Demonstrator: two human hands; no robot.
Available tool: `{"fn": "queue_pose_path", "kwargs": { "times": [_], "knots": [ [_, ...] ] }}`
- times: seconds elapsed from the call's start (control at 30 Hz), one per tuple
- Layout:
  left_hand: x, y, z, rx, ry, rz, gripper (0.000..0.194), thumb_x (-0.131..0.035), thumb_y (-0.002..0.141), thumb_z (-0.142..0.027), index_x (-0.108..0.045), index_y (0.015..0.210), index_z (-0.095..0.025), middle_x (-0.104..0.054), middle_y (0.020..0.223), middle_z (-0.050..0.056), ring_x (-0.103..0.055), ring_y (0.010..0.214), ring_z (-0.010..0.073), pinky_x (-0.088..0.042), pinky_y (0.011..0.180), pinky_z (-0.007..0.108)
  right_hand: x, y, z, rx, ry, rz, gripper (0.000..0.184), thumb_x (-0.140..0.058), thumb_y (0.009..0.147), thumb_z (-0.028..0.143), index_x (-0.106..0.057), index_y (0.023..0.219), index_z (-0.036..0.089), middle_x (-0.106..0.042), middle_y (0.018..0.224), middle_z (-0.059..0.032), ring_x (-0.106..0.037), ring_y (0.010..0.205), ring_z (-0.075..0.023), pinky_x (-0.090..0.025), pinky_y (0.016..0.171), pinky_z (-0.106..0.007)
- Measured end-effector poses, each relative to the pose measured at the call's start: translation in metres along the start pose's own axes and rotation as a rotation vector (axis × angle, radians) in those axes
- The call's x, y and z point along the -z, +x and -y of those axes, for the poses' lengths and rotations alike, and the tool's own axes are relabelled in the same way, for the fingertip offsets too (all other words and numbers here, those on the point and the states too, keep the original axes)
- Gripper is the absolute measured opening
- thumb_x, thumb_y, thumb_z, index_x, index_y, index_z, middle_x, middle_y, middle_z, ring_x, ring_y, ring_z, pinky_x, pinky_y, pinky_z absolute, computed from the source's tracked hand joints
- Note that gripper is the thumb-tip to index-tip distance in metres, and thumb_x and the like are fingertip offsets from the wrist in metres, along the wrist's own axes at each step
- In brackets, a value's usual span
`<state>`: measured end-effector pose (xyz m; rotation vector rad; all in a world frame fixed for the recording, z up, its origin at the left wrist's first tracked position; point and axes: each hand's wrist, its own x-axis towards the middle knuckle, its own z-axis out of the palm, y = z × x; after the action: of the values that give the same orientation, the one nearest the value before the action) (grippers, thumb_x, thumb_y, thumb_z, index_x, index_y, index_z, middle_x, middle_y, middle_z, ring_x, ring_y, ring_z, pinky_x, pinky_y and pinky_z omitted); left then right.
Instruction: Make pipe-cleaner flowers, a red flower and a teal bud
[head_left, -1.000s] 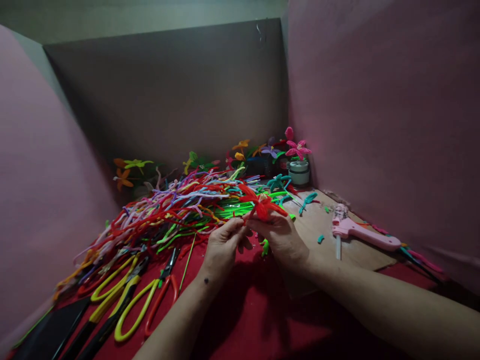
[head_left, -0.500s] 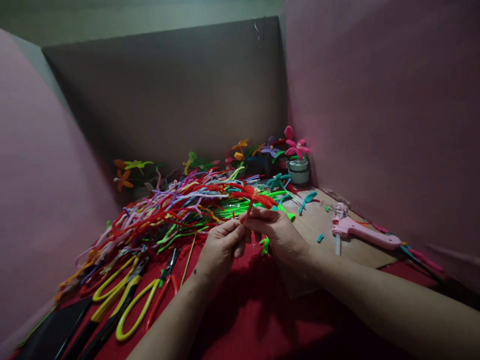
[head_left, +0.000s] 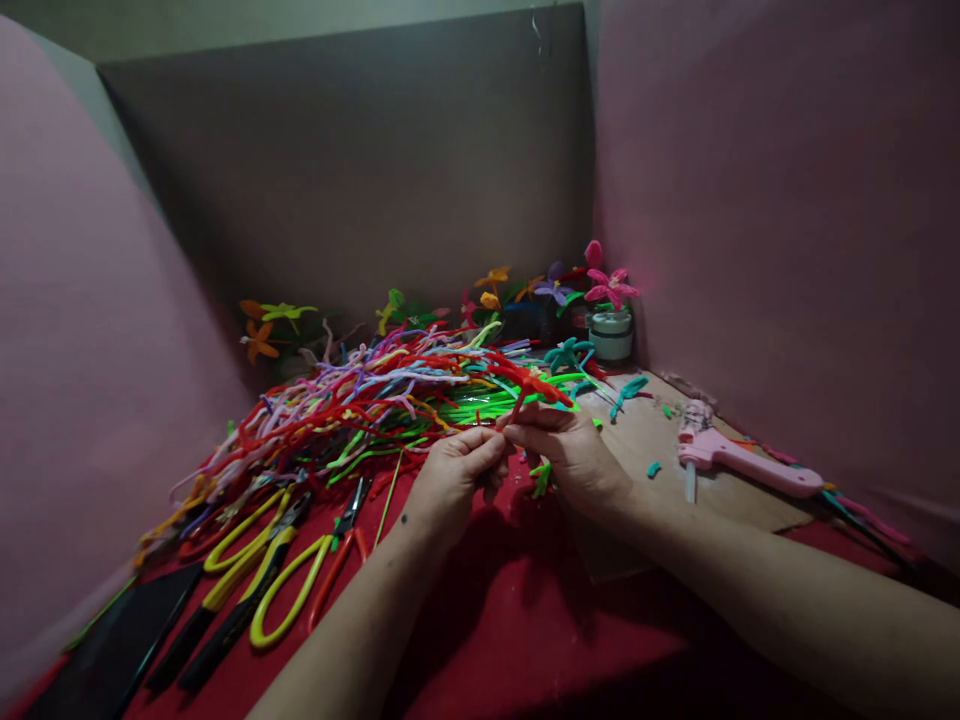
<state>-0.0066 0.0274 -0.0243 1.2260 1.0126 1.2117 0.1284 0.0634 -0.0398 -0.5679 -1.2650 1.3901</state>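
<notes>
A red pipe-cleaner flower (head_left: 546, 388) with long fuzzy petals stands up from my fingers, tilted to the right. My right hand (head_left: 581, 455) pinches its short stem between thumb and fingers. Close against it, my left hand (head_left: 456, 482) is closed in a pinch at the stem's lower end; its fingertips hide what exactly they grip. Behind the flower lies a big heap of pipe cleaners (head_left: 360, 385) in many colours. A small bright green piece (head_left: 541, 479) shows just below my right fingers.
Pliers (head_left: 238, 583) and scissors (head_left: 341, 545) lie at the left by a black flat object (head_left: 124, 640). On the right, a pink glue gun (head_left: 750, 462) rests on a tan board (head_left: 739, 515). Pipe-cleaner flowers line the back, including a pink one (head_left: 613, 288) in a pale pot (head_left: 610, 337).
The view has swung slightly, so the scene sits further right. The red flower has tipped over and its petals face differently. Both hands remain together at its stem.
</notes>
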Motion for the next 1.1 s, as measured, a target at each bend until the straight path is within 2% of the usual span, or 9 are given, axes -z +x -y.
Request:
{"fn": "queue_pose_path", "kwargs": {
  "times": [0.13,0.23,0.4,0.53,0.63,0.77,0.87,0.93,1.1],
  "knots": [
    [0.003,-0.002,-0.001,0.164,-0.185,0.101,0.025,-0.066,0.074,-0.034,-0.051,0.069,-0.014,-0.039,0.049,-0.006,-0.027,0.039,0.0024,-0.017,0.036,0.015,0.0,0.0,0.004,-0.042,0.042,0.017,0.013,-0.075,0.061,0.029,-0.069,0.066,0.019,-0.058,0.059,0.002,-0.042,0.049,-0.0087,-0.033,0.047,-0.024],
    [0.007,-0.004,-0.004,0.229,-0.33,0.204,0.019,-0.064,0.075,-0.028,-0.051,0.071,-0.014,-0.033,0.049,-0.007,-0.022,0.039,0.0019,-0.014,0.037,0.014,0.002,0.001,0.006,-0.052,0.082,0.098,0.012,-0.074,0.062,0.027,-0.071,0.069,0.018,-0.06,0.061,0.0013,-0.043,0.051,-0.0086,-0.034,0.05,-0.024],
    [0.013,-0.005,-0.007,0.306,-0.38,0.219,0.012,-0.062,0.075,-0.021,-0.053,0.072,-0.013,-0.031,0.049,-0.007,-0.021,0.038,0.0016,-0.014,0.036,0.013,0.007,0.006,0.006,-0.045,-0.009,0.237,0.015,-0.07,0.068,0.028,-0.072,0.078,0.018,-0.06,0.062,0.0008,-0.044,0.053,-0.0084,-0.034,0.052,-0.024],
    [0.011,-0.004,-0.01,0.304,-0.327,0.226,0.016,-0.063,0.075,-0.026,-0.054,0.072,-0.013,-0.031,0.048,-0.008,-0.02,0.038,0.0017,-0.014,0.036,0.014,0.006,0.006,0.006,-0.034,-0.055,0.194,0.013,-0.069,0.069,0.029,-0.07,0.071,0.016,-0.056,0.057,0.0027,-0.04,0.05,-0.0075,-0.031,0.05,-0.024],
    [0.003,-0.004,-0.009,0.209,-0.137,0.136,0.024,-0.061,0.076,-0.037,-0.056,0.074,-0.014,-0.037,0.049,-0.007,-0.025,0.037,0.0029,-0.018,0.035,0.015,0.004,0.004,0.005,-0.021,-0.042,0.114,0.016,-0.07,0.068,0.031,-0.067,0.062,0.016,-0.05,0.052,0.0041,-0.036,0.048,-0.0071,-0.027,0.047,-0.024],
    [-0.005,-0.004,0.001,-0.182,0.407,-0.162,0.019,-0.062,0.074,-0.034,-0.057,0.073,-0.017,-0.052,0.056,-0.002,-0.045,0.045,0.0083,-0.034,0.044,0.02,0.005,0.003,0.0,-0.015,-0.058,0.026,0.018,-0.069,0.068,0.032,-0.065,0.061,0.015,-0.047,0.049,0.0045,-0.035,0.047,-0.0074,-0.025,0.046,-0.024],
    [-0.005,-0.004,0.008,-0.392,0.696,-0.244,0.008,-0.06,0.075,-0.026,-0.06,0.074,-0.018,-0.055,0.058,-0.001,-0.049,0.052,0.0093,-0.037,0.054,0.021,0.005,0.003,-0.002,-0.042,-0.062,0.019,0.019,-0.069,0.068,0.032,-0.065,0.062,0.015,-0.045,0.048,0.0047,-0.033,0.046,-0.0069,-0.024,0.046,-0.024],
    [-0.004,-0.004,0.009,-0.368,0.677,-0.246,0.012,-0.054,0.079,-0.026,-0.059,0.072,-0.018,-0.054,0.054,-0.002,-0.047,0.048,0.0086,-0.036,0.051,0.021,0.004,0.002,-0.001,-0.067,-0.06,0.025,0.018,-0.069,0.066,0.032,-0.065,0.062,0.014,-0.046,0.049,0.0045,-0.032,0.046,-0.0069,-0.023,0.045,-0.024],
    [-0.007,-0.003,-0.001,-0.096,0.278,-0.196,0.017,-0.053,0.077,-0.031,-0.054,0.068,-0.017,-0.046,0.046,-0.006,-0.034,0.035,0.0043,-0.026,0.037,0.017,0.001,0.001,0.003,-0.096,0.046,0.116,0.018,-0.066,0.067,0.03,-0.061,0.058,0.015,-0.044,0.049,0.0039,-0.034,0.047,-0.0077,-0.026,0.046,-0.024]
  ]
}}
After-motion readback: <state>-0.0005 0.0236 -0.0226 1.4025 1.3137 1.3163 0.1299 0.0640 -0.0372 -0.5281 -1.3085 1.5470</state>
